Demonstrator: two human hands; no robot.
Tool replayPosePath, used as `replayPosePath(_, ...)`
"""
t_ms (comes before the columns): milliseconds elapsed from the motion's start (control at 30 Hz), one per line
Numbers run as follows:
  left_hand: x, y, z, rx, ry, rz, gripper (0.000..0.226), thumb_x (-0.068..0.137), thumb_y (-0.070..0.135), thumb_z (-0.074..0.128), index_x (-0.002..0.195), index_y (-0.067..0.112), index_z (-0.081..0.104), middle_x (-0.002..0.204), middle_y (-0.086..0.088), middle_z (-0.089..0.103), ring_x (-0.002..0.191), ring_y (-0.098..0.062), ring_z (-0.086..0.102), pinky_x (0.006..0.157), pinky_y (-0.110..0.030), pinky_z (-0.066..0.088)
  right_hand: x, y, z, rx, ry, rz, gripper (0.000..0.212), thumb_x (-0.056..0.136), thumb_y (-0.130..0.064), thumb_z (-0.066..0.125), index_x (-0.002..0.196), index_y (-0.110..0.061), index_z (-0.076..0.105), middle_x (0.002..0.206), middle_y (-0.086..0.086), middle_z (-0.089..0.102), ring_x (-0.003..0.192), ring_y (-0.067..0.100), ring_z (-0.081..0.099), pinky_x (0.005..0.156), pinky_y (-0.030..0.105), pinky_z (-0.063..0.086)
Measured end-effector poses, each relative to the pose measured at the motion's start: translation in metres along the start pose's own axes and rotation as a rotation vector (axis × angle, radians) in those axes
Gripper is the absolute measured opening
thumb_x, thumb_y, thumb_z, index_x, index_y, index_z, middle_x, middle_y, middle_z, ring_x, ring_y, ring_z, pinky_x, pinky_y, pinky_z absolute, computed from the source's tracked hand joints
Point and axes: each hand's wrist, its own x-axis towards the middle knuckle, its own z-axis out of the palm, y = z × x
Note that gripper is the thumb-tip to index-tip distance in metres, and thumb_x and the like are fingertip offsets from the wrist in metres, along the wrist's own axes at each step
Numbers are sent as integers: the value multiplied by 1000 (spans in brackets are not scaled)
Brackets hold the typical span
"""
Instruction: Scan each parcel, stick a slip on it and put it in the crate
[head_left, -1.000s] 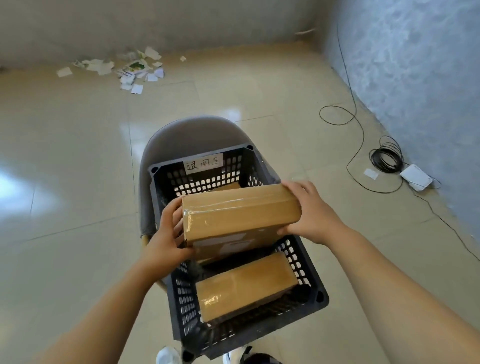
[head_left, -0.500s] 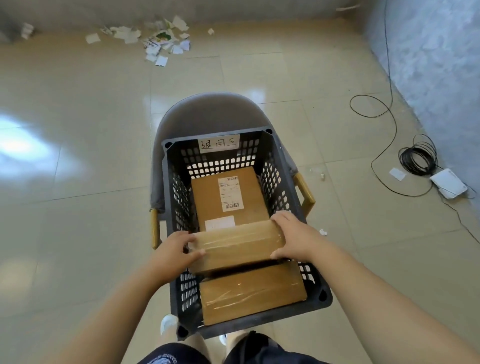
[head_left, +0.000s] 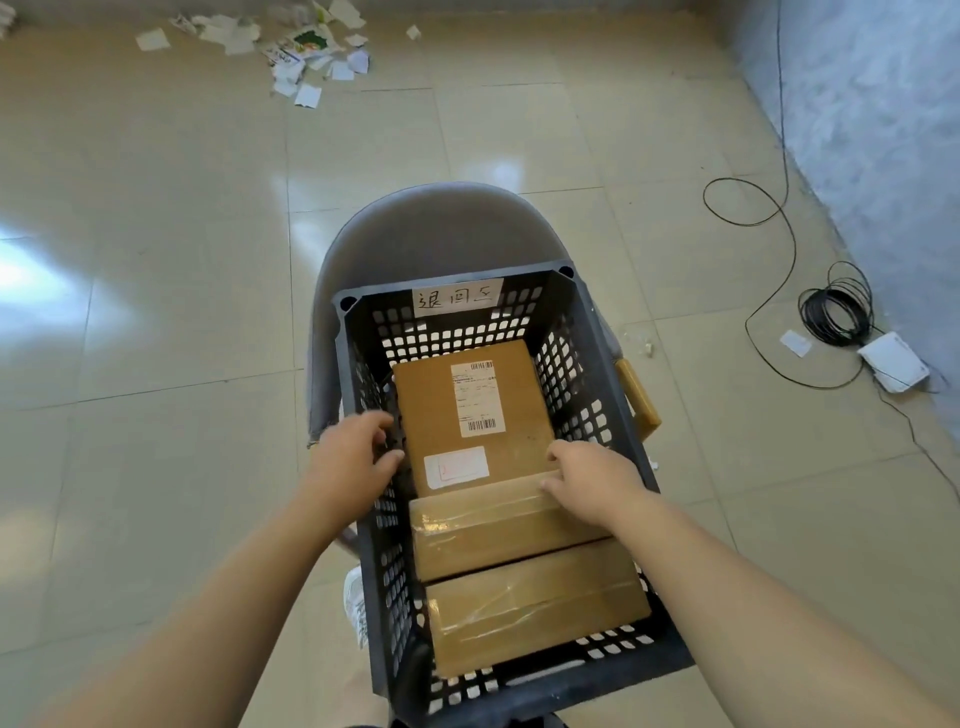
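The left hand (head_left: 353, 457) had its fingers (head_left: 382, 422) loosely bent and narrow, holding nothing, just at the inside of the crate's (head_left: 602, 374) left wall. The right hand (head_left: 597, 478) had bent fingers (head_left: 558, 453) at the far right corner of the middle parcel (head_left: 498, 530); whether they pinched it or only touched it could not be told.

Three brown parcels lay in the crate. The middle one was wrapped in clear tape, with no writing showing. Beyond it the far parcel (head_left: 431, 410) lay flat, bearing a white shipping label (head_left: 477, 397) with barcodes at top and bottom, its print too small to read. Near that label sat a smaller white slip (head_left: 456, 466) with faint red marks, unreadable. The near parcel (head_left: 535, 608), also taped, touched the middle one along a dark seam. A paper sign (head_left: 458, 300) on the crate's far wall was handwritten in Chinese, seemingly 退回区.

The parcels filled the crate nearly wall to wall; a narrow strip stayed bare behind the far parcel. The crate sat on a grey chair (head_left: 431, 228). Open tiled floor (head_left: 156, 312) spread to the left. Paper scraps (head_left: 301, 47) lay far off, and a coiled cable (head_left: 836, 312) and a white box (head_left: 893, 364) lay by the right wall (head_left: 857, 104).
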Motion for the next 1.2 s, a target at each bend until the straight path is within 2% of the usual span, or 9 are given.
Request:
replayPosePath(100, 39, -4, -11, -18, 127, -101, 61, 84, 29, 65, 136, 22, 35, 128, -6, 44, 119, -25, 45, 98, -43, 42, 32, -18, -8, 35, 60, -6, 32, 91, -40, 54, 117, -22, 55, 106, -3, 64, 92, 17, 61, 75, 35, 54)
replayPosePath(200, 76, -10, -13, -47, 184, -152, 66, 85, 28, 63, 138, 27, 23, 129, -7, 32, 122, -27, 36, 96, -41, 40, 79, -38, -13, 32, 82, -39, 32, 91, -37, 55, 119, -21, 54, 110, -2, 61, 94, 17, 59, 71, 31, 51)
replayPosePath(300, 101, -19, -6, -48, 202, -143, 64, 89, 23, 59, 138, 27, 18, 123, -7, 29, 111, -25, 43, 82, -29, 39, 131, -57, -8, -27, 77, -90, 40, 91, -34, 55, 128, -18, 50, 122, 3, 56, 108, 23, 53, 84, 37, 48)
replayPosePath(400, 107, -31, 7, 4, 223, -82, 70, 92, 17, 52, 147, 10, 9, 131, -14, 32, 109, -26, 46, 88, -34, 45, 177, -74, 5, -138, 38, -153, 57, 89, -37, 58, 137, -13, 40, 136, 8, 47, 123, 28, 43, 96, 42, 42)
replayPosePath(600, 110, -45, 22, 115, 229, 26, 67, 97, 17, 38, 146, 0, -3, 134, -14, 27, 98, -12, 29, 81, -20, 34, 234, -87, 36, -273, -216, -220, 105, 79, -36, 72, 151, -15, -1, 160, 7, -8, 145, 34, -6, 113, 58, 13)
replayPosePath(700, 110, -46, 24, 103, 247, 2, 68, 97, 15, 39, 146, 2, -6, 133, -11, 26, 94, -7, 25, 78, -17, 32, 244, -88, 48, -342, -248, -224, 122, 72, -42, 77, 150, -14, -12, 158, 10, -16, 144, 36, -14, 111, 62, 5)
replayPosePath(933, 113, -43, 25, -22, 295, -26, 72, 90, 5, 46, 148, 10, 4, 122, -9, 33, 90, -17, 40, 72, -25, 42, 251, -94, 49, -409, -222, -181, 141, 52, -48, 86, 149, -14, -10, 154, 16, 3, 142, 39, 1, 111, 61, 2)
replayPosePath(1067, 112, -42, 24, -30, 290, -40, 71, 90, 4, 45, 148, 8, 5, 123, -11, 33, 90, -20, 40, 73, -30, 43, 241, -101, 33, -391, -67, -214, 107, 57, -43, 83, 141, -14, 25, 141, 15, 25, 132, 37, 20, 111, 56, 12)
replayPosePath(1200, 112, -39, 21, -15, 273, -67, 70, 91, 5, 44, 148, 9, 5, 126, -13, 33, 90, -19, 36, 76, -30, 38, 218, -94, 11, -196, 45, -227, 90, 61, -44, 84, 132, -18, 35, 143, 12, 32, 135, 33, 24, 112, 52, 18)
